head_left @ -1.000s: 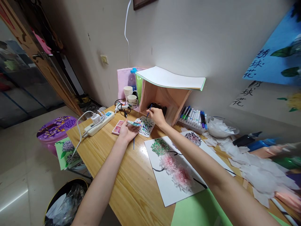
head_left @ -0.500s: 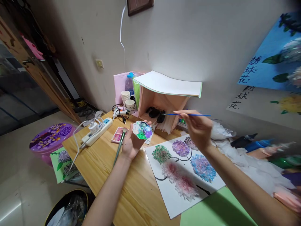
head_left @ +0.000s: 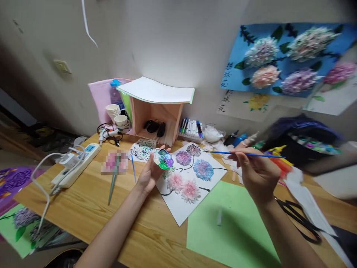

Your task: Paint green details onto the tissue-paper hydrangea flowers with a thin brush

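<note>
My left hand (head_left: 150, 173) grips a small flower-shaped paint palette (head_left: 164, 159), smeared with green, purple and white paint. In my right hand (head_left: 255, 171) a thin blue paintbrush (head_left: 267, 155) is pinched, lying nearly level with its tip pointing left. Between the hands lies a white sheet (head_left: 178, 214) bearing paper flowers (head_left: 203, 170) in pink, purple and blue with painted dark stems; the palette hides part of the green flower. A green sheet (head_left: 223, 230) lies on the table, below and left of my right hand. The brush tip is apart from the palette.
Black scissors (head_left: 299, 219) lie at the right. A large brush (head_left: 113, 186), a second blue brush (head_left: 133, 169) and a power strip (head_left: 75, 165) are on the left. Behind stand a pink box (head_left: 136, 115), paper cups (head_left: 113, 111) and markers (head_left: 191, 128). Flower pictures (head_left: 281, 56) hang on the wall.
My view has turned to the right, bringing the markers, scissors and wall pictures into sight. My right hand with the paintbrush has moved right, farther from the palette, which stays in my left hand.
</note>
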